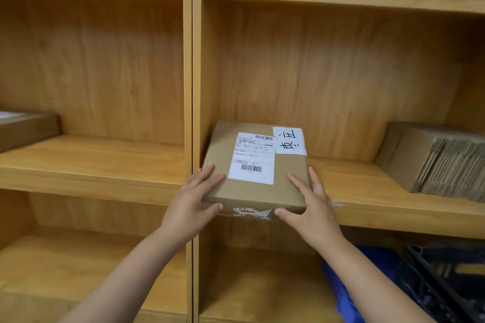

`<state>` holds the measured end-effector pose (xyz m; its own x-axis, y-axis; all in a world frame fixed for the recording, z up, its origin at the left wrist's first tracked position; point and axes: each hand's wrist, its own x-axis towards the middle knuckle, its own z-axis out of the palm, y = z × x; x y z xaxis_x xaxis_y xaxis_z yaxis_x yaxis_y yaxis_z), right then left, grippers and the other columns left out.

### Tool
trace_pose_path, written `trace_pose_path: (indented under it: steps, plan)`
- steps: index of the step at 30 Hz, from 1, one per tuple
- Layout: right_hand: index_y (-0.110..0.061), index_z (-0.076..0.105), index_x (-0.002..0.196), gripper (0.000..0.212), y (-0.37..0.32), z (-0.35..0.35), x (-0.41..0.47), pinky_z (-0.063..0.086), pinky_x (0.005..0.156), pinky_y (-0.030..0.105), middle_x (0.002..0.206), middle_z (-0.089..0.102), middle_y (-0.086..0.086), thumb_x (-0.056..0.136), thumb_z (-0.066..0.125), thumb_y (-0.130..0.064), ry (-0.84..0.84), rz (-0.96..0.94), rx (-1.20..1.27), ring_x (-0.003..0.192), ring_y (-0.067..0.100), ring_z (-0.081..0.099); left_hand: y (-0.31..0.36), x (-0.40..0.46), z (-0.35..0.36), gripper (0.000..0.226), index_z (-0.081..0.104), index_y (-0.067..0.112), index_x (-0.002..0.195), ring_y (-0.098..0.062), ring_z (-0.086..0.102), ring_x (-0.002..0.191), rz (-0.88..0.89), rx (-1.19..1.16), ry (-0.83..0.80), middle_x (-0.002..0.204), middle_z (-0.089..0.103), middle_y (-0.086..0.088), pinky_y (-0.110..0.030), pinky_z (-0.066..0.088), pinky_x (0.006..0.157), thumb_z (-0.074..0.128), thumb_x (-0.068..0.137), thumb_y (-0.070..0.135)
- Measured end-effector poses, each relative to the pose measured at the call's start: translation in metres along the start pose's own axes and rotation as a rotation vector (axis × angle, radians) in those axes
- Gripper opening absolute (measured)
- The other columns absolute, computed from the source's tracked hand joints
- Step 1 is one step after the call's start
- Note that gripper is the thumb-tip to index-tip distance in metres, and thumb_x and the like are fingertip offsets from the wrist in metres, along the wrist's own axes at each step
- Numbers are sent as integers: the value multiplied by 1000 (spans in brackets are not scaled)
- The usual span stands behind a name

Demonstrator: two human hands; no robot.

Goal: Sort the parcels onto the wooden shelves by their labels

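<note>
1. The brown cardboard parcel (256,168) lies flat at the left end of the right-hand bay's middle shelf (367,191), its left side close against the upright divider (193,113) and its near edge at the shelf's front lip.
2. On its top sits a white printed shipping label (252,158) with two barcodes, and just right of that, at the far right corner, a white handwritten slip (289,140) with black characters that wraps a little over the side.
3. A torn strip of clear tape with red print (250,211) shows on the parcel's front face, between my two thumbs.
4. My left hand (194,202) grips the near left corner: fingers spread on top, thumb pressed to the front face.
5. My right hand (311,202) mirrors it on the near right corner, fingers lying along the top by the right edge, thumb on the front face. Both hands hold the parcel.
6. Farther right on the same shelf, well apart from the parcel, is a stack of flattened corrugated cartons (443,162).
7. In the left bay, another flat box (26,128) rests at the far left of its shelf.
8. Down at lower right I see something blue (378,265) beside a black crate (443,283).
</note>
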<state>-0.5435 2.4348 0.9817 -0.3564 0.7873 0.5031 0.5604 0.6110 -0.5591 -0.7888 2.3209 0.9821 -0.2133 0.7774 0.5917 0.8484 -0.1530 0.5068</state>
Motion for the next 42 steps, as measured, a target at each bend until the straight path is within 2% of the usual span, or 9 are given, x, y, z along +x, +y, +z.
trace_pose_path:
  steps: [3, 7, 11, 16, 23, 31, 35, 38, 42]
  plan:
    - [-55, 42, 124, 68, -4, -4, 11, 27, 107, 40, 151, 14, -22, 59, 60, -64, 70, -22, -38, 133, 24, 24, 4, 11, -2, 57, 50, 34, 129, -13, 24, 137, 96, 173, 101, 140, 44, 14, -44, 25, 109, 70, 77, 30]
    - [-44, 58, 116, 48, -12, -7, 29, 21, 109, 40, 141, 40, -9, 70, 63, -57, 176, -131, -158, 129, 18, 31, 11, 28, -1, 44, 58, 23, 122, -18, 43, 125, 153, 303, 188, 125, 60, 5, -35, 24, 106, 67, 79, 22]
    - [-34, 61, 118, 40, -13, 0, 44, 25, 102, 40, 129, 55, -2, 79, 65, -42, 218, -223, -276, 121, 21, 41, 12, 41, 8, 45, 61, 12, 118, -27, 57, 111, 243, 488, 175, 116, 65, -5, -42, 39, 103, 70, 74, 7]
    - [-38, 43, 134, 47, -10, 12, 64, 18, 108, 39, 141, 45, -5, 88, 53, -37, 124, -180, -419, 133, 19, 29, 8, 58, 18, 61, 62, 10, 116, -26, 61, 109, 235, 641, 166, 114, 67, -6, -36, 51, 88, 78, 58, -4]
    - [-38, 35, 138, 50, -4, 22, 85, 14, 112, 43, 146, 37, -5, 91, 50, -33, 68, -159, -452, 138, 20, 22, 6, 81, 28, 68, 65, 7, 105, -29, 65, 100, 175, 737, 124, 105, 70, -11, -36, 52, 84, 82, 40, -8]
    - [-36, 32, 139, 50, 2, 27, 93, 12, 114, 44, 147, 35, -4, 92, 48, -32, 79, -178, -443, 139, 21, 19, 4, 86, 41, 67, 58, 6, 117, -31, 59, 112, 99, 766, 106, 118, 64, -15, -38, 46, 95, 81, 55, -1]
    - [-34, 30, 140, 53, 2, 28, 92, 12, 114, 45, 148, 33, 0, 91, 49, -32, 78, -169, -466, 139, 23, 18, 2, 80, 39, 72, 46, 9, 131, -30, 48, 125, 107, 750, 116, 134, 53, -14, -37, 38, 103, 69, 65, -7]
    - [-27, 30, 141, 59, -2, 31, 84, 13, 114, 48, 148, 34, 6, 88, 56, -32, 107, -212, -531, 138, 28, 20, 2, 66, 35, 77, 52, 9, 126, -29, 53, 119, 116, 729, 145, 130, 57, -12, -37, 47, 93, 68, 54, -13]
    - [-23, 35, 139, 63, -15, 40, 65, 13, 115, 51, 145, 38, 9, 83, 63, -31, 126, -297, -557, 138, 29, 24, 0, 45, 25, 66, 59, 10, 117, -30, 58, 111, 134, 687, 166, 120, 63, -12, -39, 51, 84, 70, 55, -10]
